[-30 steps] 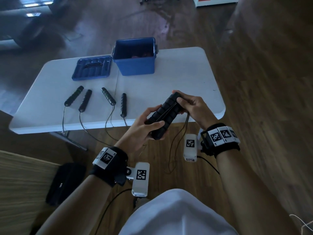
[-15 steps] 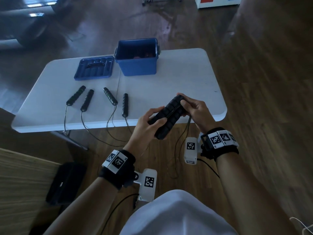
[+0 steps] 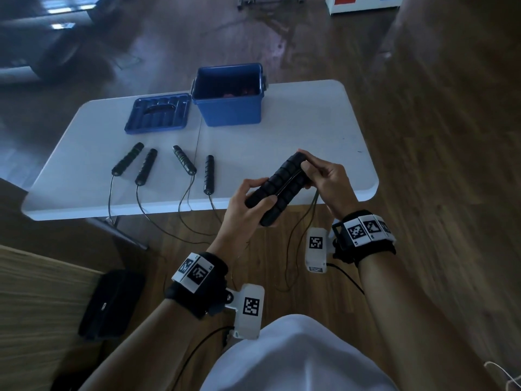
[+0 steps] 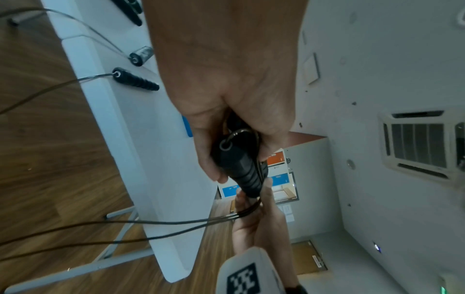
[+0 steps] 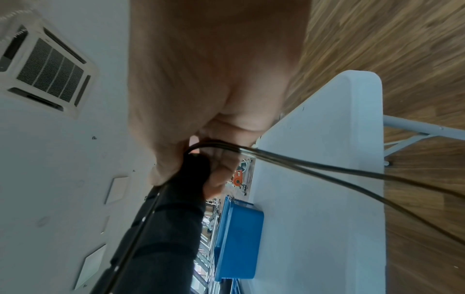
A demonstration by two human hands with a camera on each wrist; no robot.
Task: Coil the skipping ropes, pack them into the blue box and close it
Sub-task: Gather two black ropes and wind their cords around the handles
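Two black ribbed rope handles [image 3: 279, 187] are held side by side above the table's near edge. My left hand [image 3: 251, 201] grips their near end [image 4: 236, 159]. My right hand [image 3: 318, 173] holds the far end [image 5: 193, 171] and pinches the thin black cord [image 5: 314, 165] there. Cord loops [image 3: 293, 249] hang down toward the floor. The open blue box [image 3: 231, 108] stands at the table's back with something reddish inside, and its blue lid [image 3: 158, 112] lies upside down to its left. Several more black handles [image 3: 146, 166] lie on the white table [image 3: 304, 128], their cords dropping over the front edge.
A black bag [image 3: 110, 303] lies on the wooden floor at lower left beside a pale wooden surface [image 3: 36, 306]. The table's metal leg [image 4: 120, 238] shows under the top. Dark furniture [image 3: 42, 46] stands far left at the back.
Both hands have kept the paired handles in nearly the same spot; the left wrist has dropped slightly and the right hand's fingers have shifted at the far end of the handles.
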